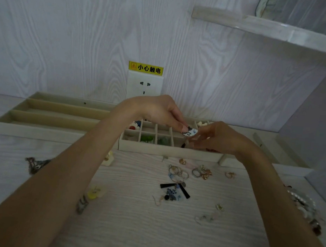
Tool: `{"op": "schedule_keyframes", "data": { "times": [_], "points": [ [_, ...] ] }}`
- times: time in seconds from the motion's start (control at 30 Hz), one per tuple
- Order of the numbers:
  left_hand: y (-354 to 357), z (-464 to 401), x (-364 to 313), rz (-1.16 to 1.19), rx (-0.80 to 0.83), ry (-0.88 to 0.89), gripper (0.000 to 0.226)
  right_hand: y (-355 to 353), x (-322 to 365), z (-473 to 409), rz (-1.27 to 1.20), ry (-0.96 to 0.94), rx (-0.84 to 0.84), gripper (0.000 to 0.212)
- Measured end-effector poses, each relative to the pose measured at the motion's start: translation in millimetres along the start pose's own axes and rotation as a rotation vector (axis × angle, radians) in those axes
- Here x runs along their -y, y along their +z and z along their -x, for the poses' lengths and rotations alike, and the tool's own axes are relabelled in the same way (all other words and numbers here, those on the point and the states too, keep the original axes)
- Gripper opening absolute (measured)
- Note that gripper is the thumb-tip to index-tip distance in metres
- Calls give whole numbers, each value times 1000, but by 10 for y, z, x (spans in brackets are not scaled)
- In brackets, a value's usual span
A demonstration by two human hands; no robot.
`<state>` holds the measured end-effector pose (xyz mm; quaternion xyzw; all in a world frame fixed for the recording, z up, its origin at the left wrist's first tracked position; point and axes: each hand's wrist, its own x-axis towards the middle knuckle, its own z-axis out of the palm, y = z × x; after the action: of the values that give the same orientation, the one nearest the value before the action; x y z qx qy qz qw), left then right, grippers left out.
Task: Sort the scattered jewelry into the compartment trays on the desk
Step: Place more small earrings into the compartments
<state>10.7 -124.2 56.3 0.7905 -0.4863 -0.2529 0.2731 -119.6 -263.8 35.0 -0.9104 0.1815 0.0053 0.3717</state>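
Both hands meet over the small-cell compartment tray (pixel 167 150). My left hand (pixel 159 110) pinches a white earring with a blue and black pattern (pixel 190 131) between thumb and fingers. My right hand (pixel 215 136) has its curled fingertips on the same earring's right side and lower part. Some cells hold a red and blue piece (pixel 134 125), green beads (pixel 146 138) and white pieces (pixel 201 124). Loose rings (pixel 179 171), black bar earrings (pixel 175 186) and gold bits (pixel 205 173) lie scattered on the desk in front of the tray.
A long-slot tray (pixel 58 111) stands to the left, another tray (pixel 266 149) to the right. A wall socket (pixel 144 85) with a yellow warning label sits behind. Yellow pieces (pixel 95 192), a grey chain (pixel 36 163) and a bead bracelet (pixel 303 202) lie on the desk. A shelf (pixel 270 32) juts out at upper right.
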Motion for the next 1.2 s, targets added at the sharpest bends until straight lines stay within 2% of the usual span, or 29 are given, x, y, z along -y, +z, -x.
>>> {"op": "schedule_keyframes", "data": {
  "times": [0.2, 0.3, 0.57, 0.73, 0.87, 1.2],
  "points": [
    [5, -33, 78, 16, 10, -1, 28, -44, -29, 38, -49, 12, 172, 23],
    [59, -66, 134, -16, 7, 7, 26, -68, -21, 48, -47, 24, 186, 22],
    [153, -124, 159, -43, -19, 21, 23, -43, -23, 8, -26, 51, -43, 7],
    [221, -172, 197, -105, -60, 16, 17, 61, 5, -18, 49, -26, -85, 13],
    [234, -185, 189, -256, -146, -22, 19, 70, -14, -65, 93, -38, -173, 13],
    [180, -182, 182, -270, -130, -40, 21, 111, -25, -61, 98, -47, -156, 13]
  ]
}}
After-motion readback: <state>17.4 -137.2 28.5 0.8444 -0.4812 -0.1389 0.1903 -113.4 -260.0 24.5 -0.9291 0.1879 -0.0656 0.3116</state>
